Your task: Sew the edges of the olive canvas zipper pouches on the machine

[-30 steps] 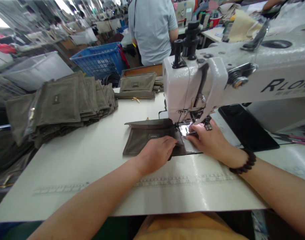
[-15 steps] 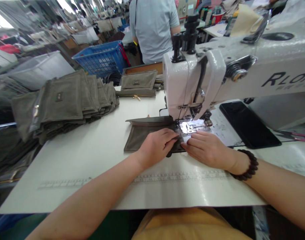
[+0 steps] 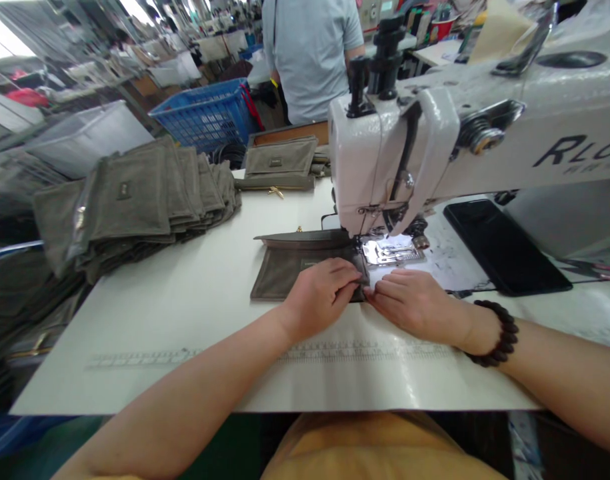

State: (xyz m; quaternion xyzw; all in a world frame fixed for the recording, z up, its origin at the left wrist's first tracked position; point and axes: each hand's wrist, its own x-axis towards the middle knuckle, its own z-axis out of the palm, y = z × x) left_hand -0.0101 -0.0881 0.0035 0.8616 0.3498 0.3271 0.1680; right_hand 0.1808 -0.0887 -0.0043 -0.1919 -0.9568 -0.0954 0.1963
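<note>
A flat grey-brown fabric pouch point(image 3: 275, 275) lies on the table with its right edge by the needle and presser foot of a white sewing machine point(image 3: 357, 153). Its far flap stands partly raised, and a small label shows near the middle. My left hand point(image 3: 322, 290) rests over the right part of the pouch, thumb and fingers pinched on it near the edge. At the near right corner, my right hand point(image 3: 409, 300) has its thumb and fingertips closed on the fabric's edge. The exact grip beneath the fingers is partly hidden.
Stacked similar pouches point(image 3: 135, 200) fill the left, with more pouches point(image 3: 279, 160) behind. A black phone point(image 3: 505, 247) and scissors point(image 3: 589, 269) lie right. A printed ruler point(image 3: 335, 352) runs along the table front. Beyond are a blue basket point(image 3: 205, 113) and a person point(image 3: 312, 60).
The view has shifted slightly. The pouch's label now shows beside my left hand, and my right fingers sit a little nearer to me. Both hands stay at the pouch's right edge.
</note>
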